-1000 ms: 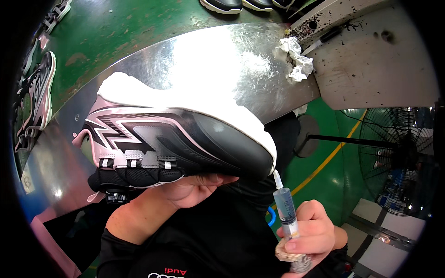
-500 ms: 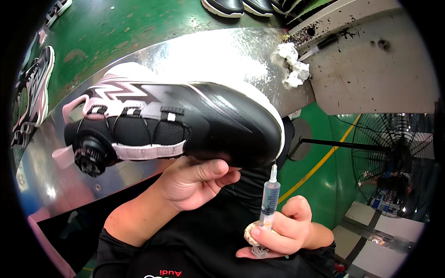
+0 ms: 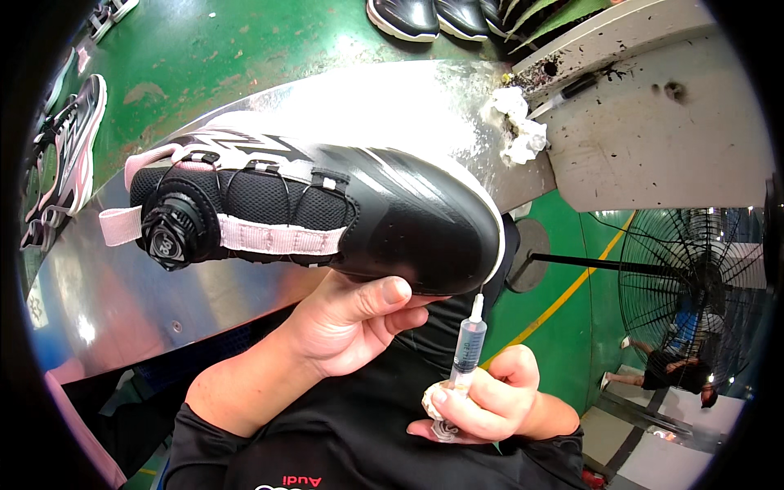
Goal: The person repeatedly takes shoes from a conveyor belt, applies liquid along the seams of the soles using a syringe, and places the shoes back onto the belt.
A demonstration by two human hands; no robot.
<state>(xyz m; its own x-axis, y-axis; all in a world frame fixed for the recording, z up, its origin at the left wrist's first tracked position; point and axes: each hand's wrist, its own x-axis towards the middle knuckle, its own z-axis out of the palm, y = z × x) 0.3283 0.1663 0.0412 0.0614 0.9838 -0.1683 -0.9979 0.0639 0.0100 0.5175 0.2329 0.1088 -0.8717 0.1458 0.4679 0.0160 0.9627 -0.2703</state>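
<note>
Black-and-pink shoe (image 3: 425, 233) in left hand (image 3: 347, 322); syringe (image 3: 469, 339) in right hand (image 3: 494, 400).
Left hand grasps shoe's near side behind the toe; right hand clasps syringe's lower end, tip at the toe's sole edge above it. Crumpled paper (image 3: 523, 147) on tabletop (image 3: 122, 286), beyond both hands.

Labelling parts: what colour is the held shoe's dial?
The dial is black, with pale marking on its face; best seen in the head view.
</note>
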